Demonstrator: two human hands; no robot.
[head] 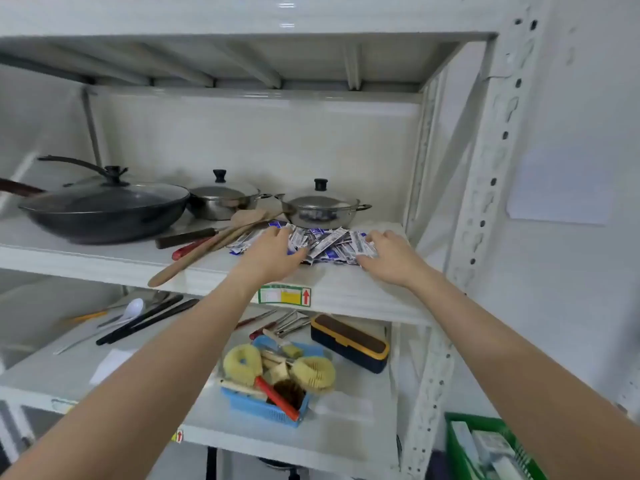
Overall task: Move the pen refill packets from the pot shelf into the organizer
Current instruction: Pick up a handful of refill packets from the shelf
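Pen refill packets point(323, 244) are lying heaped on the pot shelf point(207, 268), just before the steel pot point(320, 209). The left hand point(273, 252) and right hand point(386, 256) are flanking the heap, fingers loosely curled onto it, apparently gathering; whether either is gripping is unclear. Next they likely need bunching and lifting. Packet print and the shelf-edge sticker point(284, 295) are unreadable.

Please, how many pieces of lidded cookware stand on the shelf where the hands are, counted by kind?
Dark wok with glass lid: 1
Steel pots with lids: 2
Total: 3

The pile of pen refill packets in front of the right pot overlaps too much to count. The left hand and right hand rest on it.
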